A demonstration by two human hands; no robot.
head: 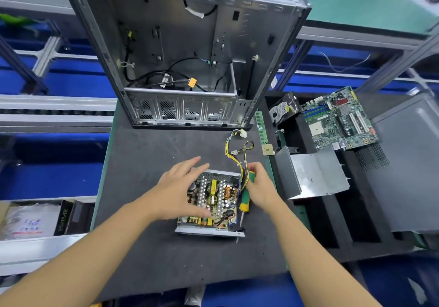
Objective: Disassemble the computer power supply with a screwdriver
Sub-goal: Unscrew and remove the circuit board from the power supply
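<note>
The power supply (211, 203) lies on the black mat with its cover off, its circuit board and coils showing. Its yellow and black cable bundle (237, 154) trails up and to the right. My left hand (180, 188) reaches over the left side of the open unit with straight, spread fingers, its thumb by the board. My right hand (260, 185) grips the green and yellow screwdriver (245, 201) by its handle at the unit's right edge, the shaft pointing down toward the unit's front right corner.
An empty computer case (185, 52) stands open behind the unit. To the right lie the removed metal cover (311, 173), a motherboard (339, 119), a hard drive (283, 111), a memory stick (261, 128) and a grey side panel (408, 164). Shelving rails run at the left.
</note>
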